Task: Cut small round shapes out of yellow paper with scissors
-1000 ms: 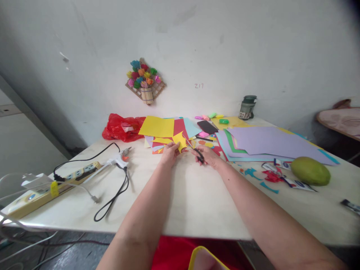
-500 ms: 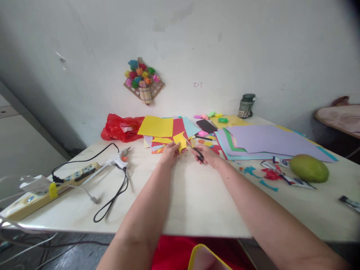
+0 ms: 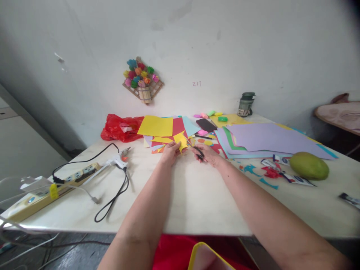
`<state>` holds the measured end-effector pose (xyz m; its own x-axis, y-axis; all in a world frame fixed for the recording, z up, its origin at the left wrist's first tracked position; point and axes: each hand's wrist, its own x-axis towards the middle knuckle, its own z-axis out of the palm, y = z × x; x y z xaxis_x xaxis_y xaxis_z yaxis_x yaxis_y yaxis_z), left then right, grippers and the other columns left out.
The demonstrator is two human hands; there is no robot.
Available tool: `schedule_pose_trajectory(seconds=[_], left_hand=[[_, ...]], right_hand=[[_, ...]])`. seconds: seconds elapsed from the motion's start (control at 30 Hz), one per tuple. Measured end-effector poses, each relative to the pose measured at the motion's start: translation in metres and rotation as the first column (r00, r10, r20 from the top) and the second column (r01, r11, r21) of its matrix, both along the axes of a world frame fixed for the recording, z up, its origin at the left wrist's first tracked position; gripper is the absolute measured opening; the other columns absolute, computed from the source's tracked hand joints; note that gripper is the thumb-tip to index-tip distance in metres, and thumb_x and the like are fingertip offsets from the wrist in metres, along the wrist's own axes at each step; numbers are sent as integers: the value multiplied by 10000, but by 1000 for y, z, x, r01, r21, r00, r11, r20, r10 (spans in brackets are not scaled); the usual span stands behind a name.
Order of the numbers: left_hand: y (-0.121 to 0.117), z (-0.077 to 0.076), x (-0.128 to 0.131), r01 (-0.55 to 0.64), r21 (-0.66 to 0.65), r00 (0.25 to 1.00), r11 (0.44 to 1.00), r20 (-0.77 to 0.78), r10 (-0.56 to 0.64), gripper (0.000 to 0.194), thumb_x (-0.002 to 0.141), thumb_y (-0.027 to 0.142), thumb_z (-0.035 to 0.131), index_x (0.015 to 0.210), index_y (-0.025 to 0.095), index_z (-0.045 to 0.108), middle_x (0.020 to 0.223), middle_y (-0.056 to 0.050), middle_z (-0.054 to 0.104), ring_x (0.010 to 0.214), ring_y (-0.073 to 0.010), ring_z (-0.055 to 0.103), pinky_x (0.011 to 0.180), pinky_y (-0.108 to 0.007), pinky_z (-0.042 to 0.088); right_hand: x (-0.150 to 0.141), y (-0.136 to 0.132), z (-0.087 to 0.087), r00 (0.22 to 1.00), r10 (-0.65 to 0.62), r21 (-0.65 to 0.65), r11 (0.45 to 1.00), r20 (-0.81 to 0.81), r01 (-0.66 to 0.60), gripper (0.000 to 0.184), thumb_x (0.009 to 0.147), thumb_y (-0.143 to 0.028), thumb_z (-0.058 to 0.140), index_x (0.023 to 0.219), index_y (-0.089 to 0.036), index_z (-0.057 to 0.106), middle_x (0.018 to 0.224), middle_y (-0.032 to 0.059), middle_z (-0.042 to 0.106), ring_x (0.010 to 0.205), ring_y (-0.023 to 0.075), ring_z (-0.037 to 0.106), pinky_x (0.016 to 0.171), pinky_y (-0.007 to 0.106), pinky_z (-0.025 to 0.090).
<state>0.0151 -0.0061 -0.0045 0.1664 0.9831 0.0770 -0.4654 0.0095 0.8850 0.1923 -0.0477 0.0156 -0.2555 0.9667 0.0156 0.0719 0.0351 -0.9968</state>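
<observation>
Between thumb and fingers, my left hand (image 3: 170, 153) pinches a small piece of yellow paper (image 3: 180, 140) with a jagged, partly cut outline. My right hand (image 3: 208, 154) is closed around the dark handles of a pair of scissors (image 3: 199, 153). Their blades point up and left, touching or very near the right edge of the yellow piece. Whether the blades are closed on the paper is too small to tell. Just behind the hands lie yellow paper scraps (image 3: 161, 140) and a whole yellow sheet (image 3: 156, 126).
A red plastic bag (image 3: 119, 127) and a glue gun (image 3: 119, 161) with its cable lie left, beside a power strip (image 3: 62, 189). A phone (image 3: 206, 125), large purple paper (image 3: 270, 139), a green mango (image 3: 308, 166) and blue scraps (image 3: 268, 183) are on the right. A bottle (image 3: 246, 104) stands behind.
The view has shifted very slightly. Both hands keep almost the same place, with the yellow paper and scissors still held.
</observation>
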Motion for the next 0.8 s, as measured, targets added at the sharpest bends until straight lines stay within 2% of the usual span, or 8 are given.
schedule_pose_trajectory(seconds=[0.37, 0.8], left_hand=[[0, 0, 0, -17, -10, 1000, 1000, 8, 17, 283, 666, 252, 836, 684, 137, 577, 693, -20, 655, 627, -124, 655, 693, -272, 543], [-2, 2, 0, -5, 4, 1000, 1000, 15, 5, 265, 659, 248, 841, 782, 127, 639, 800, -56, 706, 712, -149, 679, 702, -282, 558]], right_hand=[[-1, -1, 1, 999, -2, -39, 999, -34, 1, 362, 697, -439, 775, 675, -178, 525, 485, -58, 518, 387, 52, 434, 343, 160, 312], [0, 6, -8, 1000, 11, -11, 1000, -14, -11, 366, 677, -460, 771, 688, -180, 535, 499, -60, 508, 406, 59, 424, 361, 164, 331]])
